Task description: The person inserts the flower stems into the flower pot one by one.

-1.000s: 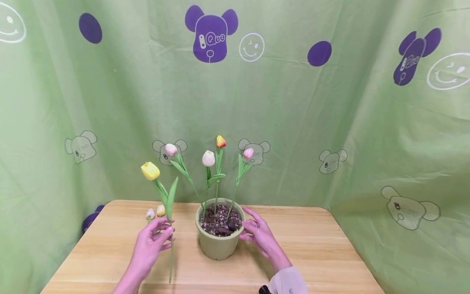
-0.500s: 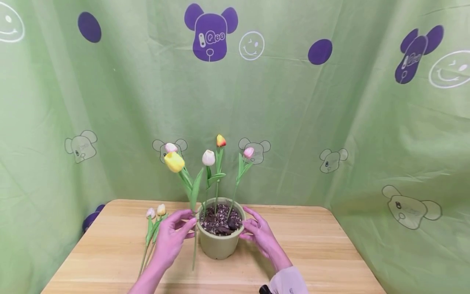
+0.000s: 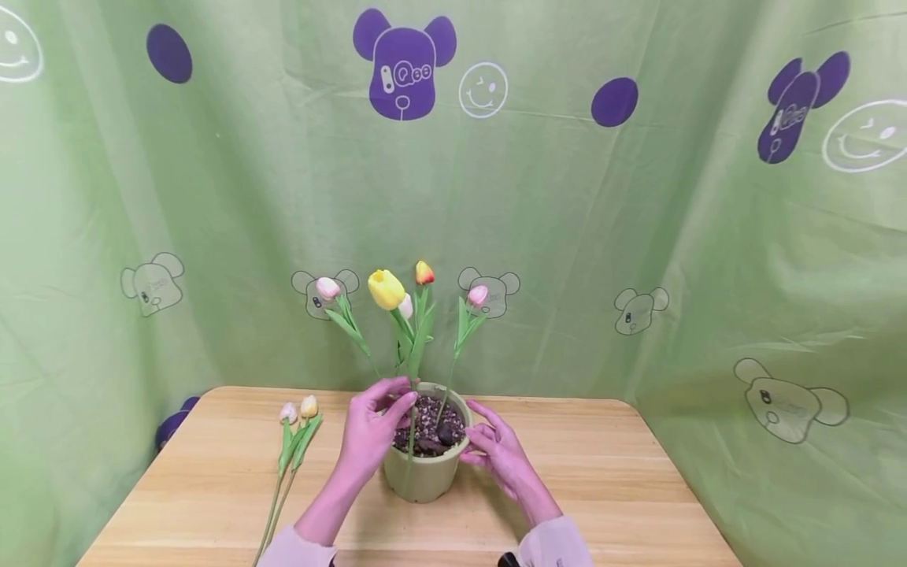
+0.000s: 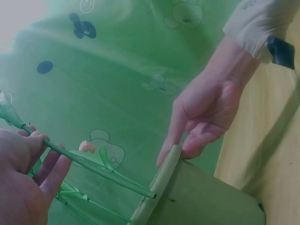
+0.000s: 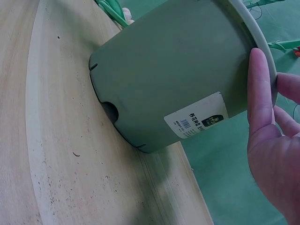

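My left hand (image 3: 370, 429) pinches the green stem of a yellow tulip (image 3: 386, 290) over the left side of the flowerpot (image 3: 423, 482). In the left wrist view, the bare lower end of the stem (image 4: 112, 177) appears near the pot's rim. Several tulips stand in the pot's dark soil (image 3: 430, 416): a pink tulip (image 3: 328, 288) leaning left, a red-and-yellow tulip (image 3: 424, 272), another pink tulip (image 3: 478, 296) and a white one partly hidden. At the right rim my right hand (image 3: 505, 457) holds the pot, its thumb (image 5: 259, 91) against the outer wall.
Two cut tulips, one pale pink (image 3: 287, 413) and one pale yellow (image 3: 309, 406), lie on the wooden table (image 3: 602, 480) to the left. Green curtain (image 3: 538, 197) with printed figures surrounds the table. A label (image 5: 197, 116) sticks to the pot's side.
My left hand has carried the yellow tulip rightward from beside the two lying tulips to over the pot. The right hand stays at the rim.
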### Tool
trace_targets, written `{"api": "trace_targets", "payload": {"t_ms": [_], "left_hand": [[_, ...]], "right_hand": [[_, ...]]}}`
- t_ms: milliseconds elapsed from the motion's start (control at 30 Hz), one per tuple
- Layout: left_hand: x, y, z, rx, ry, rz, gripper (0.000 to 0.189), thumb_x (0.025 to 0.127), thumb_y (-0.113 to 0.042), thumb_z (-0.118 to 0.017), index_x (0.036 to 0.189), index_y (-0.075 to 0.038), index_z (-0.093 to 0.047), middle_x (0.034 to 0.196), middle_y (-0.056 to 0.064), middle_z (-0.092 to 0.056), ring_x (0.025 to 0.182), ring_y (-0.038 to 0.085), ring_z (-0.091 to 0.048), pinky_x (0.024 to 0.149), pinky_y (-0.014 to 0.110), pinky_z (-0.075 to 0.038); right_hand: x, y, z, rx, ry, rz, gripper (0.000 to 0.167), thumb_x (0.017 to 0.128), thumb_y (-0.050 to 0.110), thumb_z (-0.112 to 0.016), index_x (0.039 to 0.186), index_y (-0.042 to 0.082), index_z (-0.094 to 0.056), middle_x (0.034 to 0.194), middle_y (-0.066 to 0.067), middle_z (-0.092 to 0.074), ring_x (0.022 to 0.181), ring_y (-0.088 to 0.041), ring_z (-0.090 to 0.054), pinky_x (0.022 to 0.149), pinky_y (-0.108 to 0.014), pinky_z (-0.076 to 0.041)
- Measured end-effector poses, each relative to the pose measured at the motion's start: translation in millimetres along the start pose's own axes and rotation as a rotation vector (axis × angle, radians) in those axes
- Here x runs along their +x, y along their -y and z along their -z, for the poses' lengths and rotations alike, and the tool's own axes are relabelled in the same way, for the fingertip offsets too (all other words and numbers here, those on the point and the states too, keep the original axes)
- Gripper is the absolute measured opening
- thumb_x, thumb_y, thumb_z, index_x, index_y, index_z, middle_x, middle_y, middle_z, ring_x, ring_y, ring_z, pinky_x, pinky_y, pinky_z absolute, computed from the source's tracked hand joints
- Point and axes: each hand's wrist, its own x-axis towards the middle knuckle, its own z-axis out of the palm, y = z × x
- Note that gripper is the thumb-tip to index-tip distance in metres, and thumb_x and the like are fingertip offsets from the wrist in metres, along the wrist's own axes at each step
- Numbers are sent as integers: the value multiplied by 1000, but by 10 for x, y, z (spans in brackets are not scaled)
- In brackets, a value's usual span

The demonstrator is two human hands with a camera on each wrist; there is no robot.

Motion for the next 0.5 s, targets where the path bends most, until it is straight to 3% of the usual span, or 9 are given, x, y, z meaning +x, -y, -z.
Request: {"api": "trace_targets", "payload": {"t_ms": [233,367,500], "left_hand": [[125,11,-47,-76,-46,-45,29,93,-1,-73,122,2,-70,116,25,-70,86,20,-70,79,41,-64],[196,41,-162,-85,-51,-101,28,93,-1,-73,120,3,-70,115,26,-71,84,15,-70,75,33,-65],[274,112,-310,-85,-34,-133,26,92,-2,-74,118,3,-72,114,26,-72,81,13,-70,75,34,-65]], "right_hand": [[0,-6,-11,8,-15,-12,71,101,5,-61,163,11,-27,104,-5,-67,86,-15,-69,81,-29,-64],[7,-4,-7,14,-9,-13,72,101,6,-62,163,10,-26,104,-5,-67,87,-15,-70,82,-29,-64],[10,-13,-3,8,2,-11,72,101,6,-62,163,9,-25,105,-5,-67,87,-14,-70,83,-29,-63]]}}
